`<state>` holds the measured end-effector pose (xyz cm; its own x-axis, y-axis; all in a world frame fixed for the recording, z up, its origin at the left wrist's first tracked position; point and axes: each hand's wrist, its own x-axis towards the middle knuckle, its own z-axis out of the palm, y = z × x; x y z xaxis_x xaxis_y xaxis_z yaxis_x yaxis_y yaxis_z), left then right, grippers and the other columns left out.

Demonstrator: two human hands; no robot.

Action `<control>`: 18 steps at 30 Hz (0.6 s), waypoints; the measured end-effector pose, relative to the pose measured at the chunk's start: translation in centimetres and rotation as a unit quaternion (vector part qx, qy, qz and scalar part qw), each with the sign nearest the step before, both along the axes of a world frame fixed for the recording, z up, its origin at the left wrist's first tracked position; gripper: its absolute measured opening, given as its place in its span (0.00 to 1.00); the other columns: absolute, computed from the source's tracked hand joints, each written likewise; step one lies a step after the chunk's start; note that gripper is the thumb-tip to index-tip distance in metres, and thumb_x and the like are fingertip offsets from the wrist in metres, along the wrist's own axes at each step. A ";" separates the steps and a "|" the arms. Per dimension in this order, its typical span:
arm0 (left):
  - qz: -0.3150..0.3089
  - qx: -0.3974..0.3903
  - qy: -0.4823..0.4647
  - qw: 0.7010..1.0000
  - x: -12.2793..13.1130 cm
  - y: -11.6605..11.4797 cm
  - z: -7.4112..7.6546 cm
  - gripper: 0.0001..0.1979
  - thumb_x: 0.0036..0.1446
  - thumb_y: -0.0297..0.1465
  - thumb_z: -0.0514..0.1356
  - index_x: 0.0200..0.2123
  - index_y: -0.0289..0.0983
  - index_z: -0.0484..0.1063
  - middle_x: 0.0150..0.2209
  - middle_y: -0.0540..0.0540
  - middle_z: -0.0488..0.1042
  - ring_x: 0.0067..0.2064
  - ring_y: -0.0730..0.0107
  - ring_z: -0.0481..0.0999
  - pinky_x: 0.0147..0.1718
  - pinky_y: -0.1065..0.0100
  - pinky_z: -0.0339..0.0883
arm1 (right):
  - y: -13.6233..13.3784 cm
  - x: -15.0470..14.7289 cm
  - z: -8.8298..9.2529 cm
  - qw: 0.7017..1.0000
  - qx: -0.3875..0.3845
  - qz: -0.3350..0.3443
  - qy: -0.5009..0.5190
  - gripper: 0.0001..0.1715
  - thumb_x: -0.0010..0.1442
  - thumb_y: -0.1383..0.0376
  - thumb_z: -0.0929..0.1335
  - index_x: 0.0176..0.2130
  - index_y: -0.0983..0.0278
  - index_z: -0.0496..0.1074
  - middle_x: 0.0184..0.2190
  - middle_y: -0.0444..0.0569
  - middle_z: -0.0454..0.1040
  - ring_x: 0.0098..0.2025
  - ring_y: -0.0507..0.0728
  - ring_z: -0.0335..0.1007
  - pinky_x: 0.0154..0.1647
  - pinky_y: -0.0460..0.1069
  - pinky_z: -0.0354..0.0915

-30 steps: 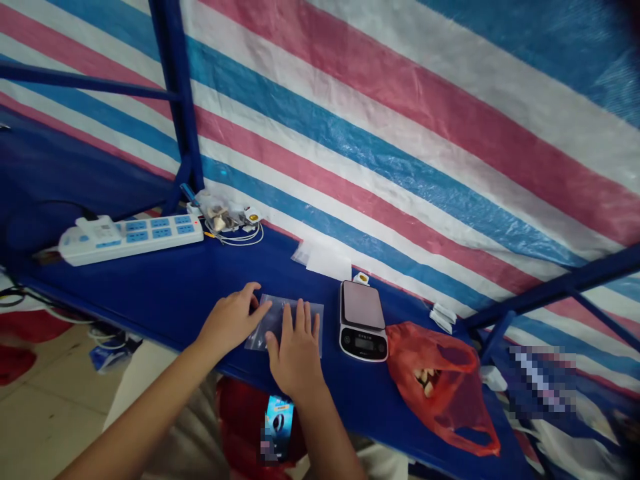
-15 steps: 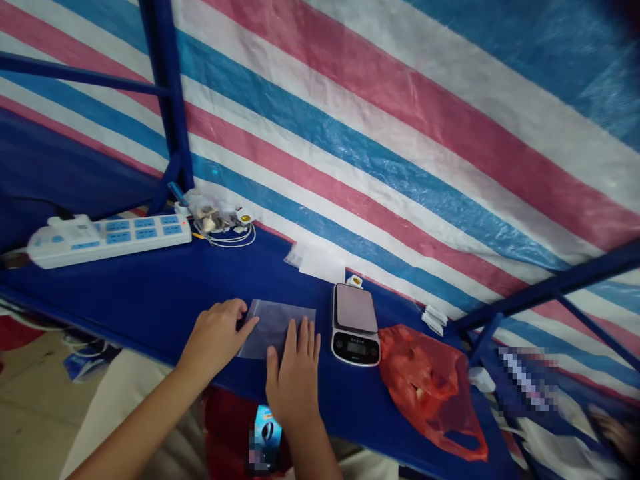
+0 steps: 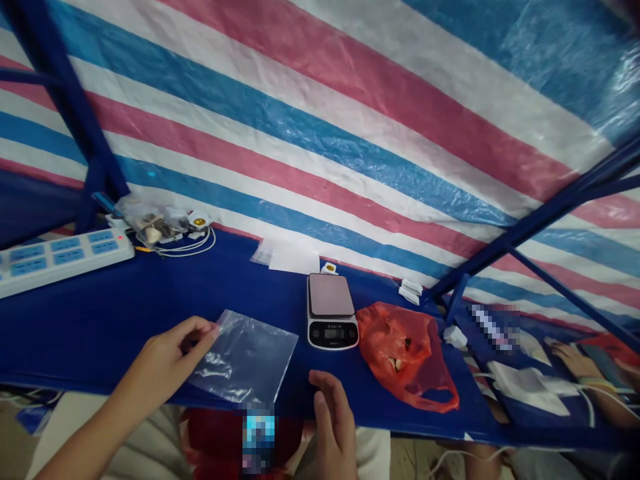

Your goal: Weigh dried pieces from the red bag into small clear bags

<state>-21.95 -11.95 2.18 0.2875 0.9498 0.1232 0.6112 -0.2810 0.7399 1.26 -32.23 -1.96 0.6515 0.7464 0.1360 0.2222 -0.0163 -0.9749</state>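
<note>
A clear plastic bag (image 3: pixel 250 357) is pinched at its left edge by my left hand (image 3: pixel 173 360), thumb against fingers. It lies flat and looks empty, its near corner reaching the table edge. My right hand (image 3: pixel 334 417) is off the bag, in front of the kitchen scale (image 3: pixel 333 310), with fingers loosely curled, thumb apart and nothing in it. The scale's pan is bare and its display shows no figures I can read. Right of the scale lies a red plastic bag (image 3: pixel 400 360) with pale pieces inside.
A white power strip (image 3: pixel 65 257) lies at the left, beside a clear bag of small items (image 3: pixel 155 227) and a looped white cable (image 3: pixel 193 252). White paper (image 3: pixel 294 257) rests behind the scale. At the far right, another person's hand (image 3: pixel 575 360) is near white packets. Striped sheeting (image 3: pixel 310 133) backs the table.
My right hand has come off the clear bag and moved right and nearer to me. My left hand now pinches the bag's edge. The whole view has swung to the right.
</note>
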 end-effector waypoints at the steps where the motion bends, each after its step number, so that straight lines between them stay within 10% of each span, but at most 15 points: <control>1: 0.006 0.004 -0.010 1.000 -0.2 -0.3 0.0 0.21 0.53 0.55 0.57 0.33 0.43 0.74 0.43 0.49 0.80 0.36 0.65 0.77 0.28 0.69 0.67 | 0.2 0.1 -0.1 1.000 0.002 0.018 -0.020 0.21 0.70 0.52 0.66 0.52 0.61 0.77 0.50 0.54 0.79 0.53 0.60 0.76 0.54 0.50 0.70; 9: 0.046 0.044 -0.095 0.993 0.9 2.0 1.3 0.17 0.54 0.52 0.59 0.28 0.45 0.71 0.53 0.46 0.75 0.49 0.54 0.77 0.40 0.60 0.73 | -0.4 6.4 1.7 0.975 0.001 0.037 -0.217 0.16 0.69 0.56 0.66 0.45 0.61 0.80 0.37 0.52 0.82 0.38 0.58 0.81 0.40 0.47 0.75; 18: -0.056 0.051 -0.112 0.991 5.8 12.3 5.6 0.19 0.55 0.50 0.61 0.32 0.39 0.68 0.26 0.51 0.69 0.28 0.73 0.67 0.28 0.71 0.61 | -1.6 12.5 -0.4 0.967 -0.039 -0.034 -0.251 0.20 0.67 0.52 0.67 0.39 0.64 0.79 0.27 0.50 0.79 0.26 0.56 0.78 0.28 0.45 0.72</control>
<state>-16.18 0.37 7.77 0.3442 0.8930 0.2899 0.3963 -0.4181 0.8174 13.76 -33.87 -2.35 0.5652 0.7254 0.3928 0.6630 -0.1161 -0.7395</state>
